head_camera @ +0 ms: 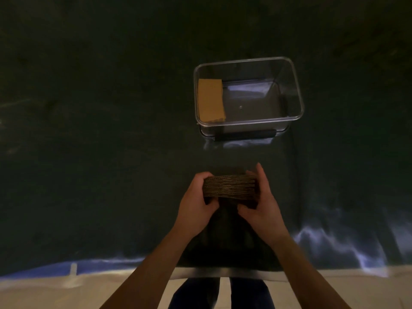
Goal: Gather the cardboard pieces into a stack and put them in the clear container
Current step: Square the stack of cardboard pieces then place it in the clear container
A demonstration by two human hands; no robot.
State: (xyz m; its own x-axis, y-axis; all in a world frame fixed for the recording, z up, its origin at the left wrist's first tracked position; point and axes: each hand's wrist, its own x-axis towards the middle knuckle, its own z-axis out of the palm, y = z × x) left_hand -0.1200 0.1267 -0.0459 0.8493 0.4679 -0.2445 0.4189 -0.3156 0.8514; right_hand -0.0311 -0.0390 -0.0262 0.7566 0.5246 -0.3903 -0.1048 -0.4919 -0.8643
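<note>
A thick stack of corrugated cardboard pieces is held edge-on above the dark table, its layered edges facing me. My left hand grips the stack's left end and my right hand grips its right end, thumbs under the near side. Beyond the stack stands the clear container, open at the top. Inside it, against the left wall, lies a tan cardboard stack. The rest of the container's floor is bare.
The table is covered in a dark cloth that reaches the near edge. A black latch handle runs along the container's near side. My legs and a light floor show below the table edge.
</note>
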